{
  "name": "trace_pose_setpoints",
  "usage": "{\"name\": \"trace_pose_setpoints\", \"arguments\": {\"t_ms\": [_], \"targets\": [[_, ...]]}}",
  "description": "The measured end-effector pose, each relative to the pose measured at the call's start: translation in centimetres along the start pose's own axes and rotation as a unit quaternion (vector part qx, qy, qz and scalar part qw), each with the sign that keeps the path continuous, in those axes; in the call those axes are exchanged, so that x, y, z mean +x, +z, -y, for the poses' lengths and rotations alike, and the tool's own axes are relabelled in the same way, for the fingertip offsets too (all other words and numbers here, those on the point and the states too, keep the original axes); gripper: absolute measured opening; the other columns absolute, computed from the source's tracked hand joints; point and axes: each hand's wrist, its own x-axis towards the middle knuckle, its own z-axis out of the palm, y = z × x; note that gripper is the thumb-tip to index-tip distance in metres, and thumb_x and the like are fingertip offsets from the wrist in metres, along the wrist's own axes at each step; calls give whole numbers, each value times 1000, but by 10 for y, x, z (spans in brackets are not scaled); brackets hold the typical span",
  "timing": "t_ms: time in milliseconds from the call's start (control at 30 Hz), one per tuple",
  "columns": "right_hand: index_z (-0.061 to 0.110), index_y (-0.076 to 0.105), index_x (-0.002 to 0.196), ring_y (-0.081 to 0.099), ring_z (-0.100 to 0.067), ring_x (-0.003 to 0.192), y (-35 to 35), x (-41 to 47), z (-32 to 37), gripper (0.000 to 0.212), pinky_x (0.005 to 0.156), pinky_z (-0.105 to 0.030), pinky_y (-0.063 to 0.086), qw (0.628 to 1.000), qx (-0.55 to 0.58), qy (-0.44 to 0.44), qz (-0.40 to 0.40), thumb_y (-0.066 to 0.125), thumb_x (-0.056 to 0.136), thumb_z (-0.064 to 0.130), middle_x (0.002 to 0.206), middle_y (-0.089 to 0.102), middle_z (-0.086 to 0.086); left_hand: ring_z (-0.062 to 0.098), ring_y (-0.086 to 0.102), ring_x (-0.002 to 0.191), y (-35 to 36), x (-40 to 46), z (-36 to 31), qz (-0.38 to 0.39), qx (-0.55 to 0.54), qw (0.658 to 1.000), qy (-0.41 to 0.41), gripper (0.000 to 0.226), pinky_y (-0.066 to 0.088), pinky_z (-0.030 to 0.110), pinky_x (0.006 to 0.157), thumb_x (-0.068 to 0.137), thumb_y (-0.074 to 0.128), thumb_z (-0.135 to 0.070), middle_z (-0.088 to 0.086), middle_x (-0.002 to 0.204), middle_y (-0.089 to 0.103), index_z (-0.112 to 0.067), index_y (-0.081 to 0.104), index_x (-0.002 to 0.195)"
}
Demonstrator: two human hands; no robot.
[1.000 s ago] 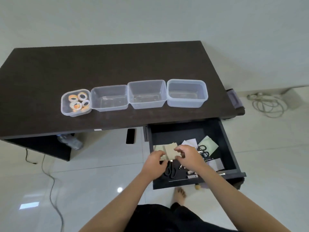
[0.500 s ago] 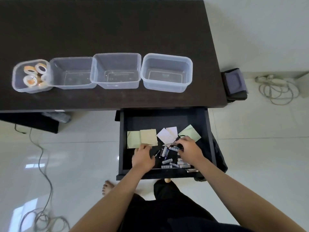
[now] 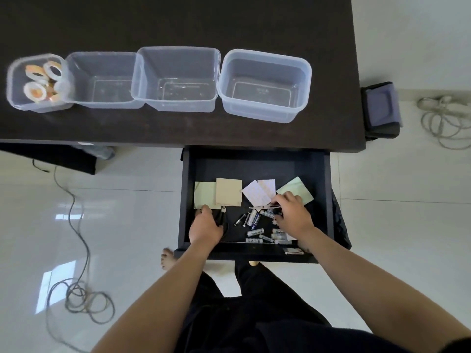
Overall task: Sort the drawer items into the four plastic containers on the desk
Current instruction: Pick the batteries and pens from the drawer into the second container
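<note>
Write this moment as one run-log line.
left hand: grips black scissors | right hand: grips second scissors | drawer: open

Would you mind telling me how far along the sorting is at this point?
Done: the tape rolls fill the leftmost container; the other three containers hold nothing. In hand: the left hand grips black scissors and the right hand reaches onto a second pair in the drawer. Left: the batteries and paper pads.

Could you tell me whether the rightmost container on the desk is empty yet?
Empty: the rightmost container shows only its bare clear bottom.
</note>
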Motion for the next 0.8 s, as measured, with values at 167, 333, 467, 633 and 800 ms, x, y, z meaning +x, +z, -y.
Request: {"name": "trace_pose_setpoints", "arguments": {"t_ms": [167,333,467,633,800], "targets": [[23,53,115,38,-22,113,3,-1,-3,38,69,-38,51,1000,15,-2,-2,61,82,8,116,47,1,23,57,110,6,3,3,21,6,997,77,49,53,40,85,82,66,-22,4,129,53,-16,48,127],[17,59,104,44,-21,106,6,-5,-4,25,64,-36,51,998,-7,-2,-66,68,81,12,108,47,-3,21,55,105,10,-2,-11,-34,17,987,157,36,54,37,76,86,61,-26,3,122,53,-16,53,119],[10,52,85,55,-27,84,4,-3,-9,15,57,-32,40,993,9,58,-98,61,88,21,90,52,-3,23,56,109,23,-6,-37,51,-1,976,211,48,50,36,89,84,63,-25,5,129,48,-15,49,129],[15,61,110,54,-22,98,6,-11,-13,30,67,-34,51,999,-14,-31,-36,66,85,29,101,55,-1,32,40,120,44,-4,-54,74,82,968,226,65,39,37,102,81,66,-34,4,135,37,-14,38,136],[27,31,141,42,-23,115,10,-16,-3,78,80,-39,52,991,-113,-27,65,70,76,45,128,37,0,33,35,118,52,-1,-53,107,82,969,208,64,40,38,100,78,68,-33,1,132,36,-22,40,134]]}}
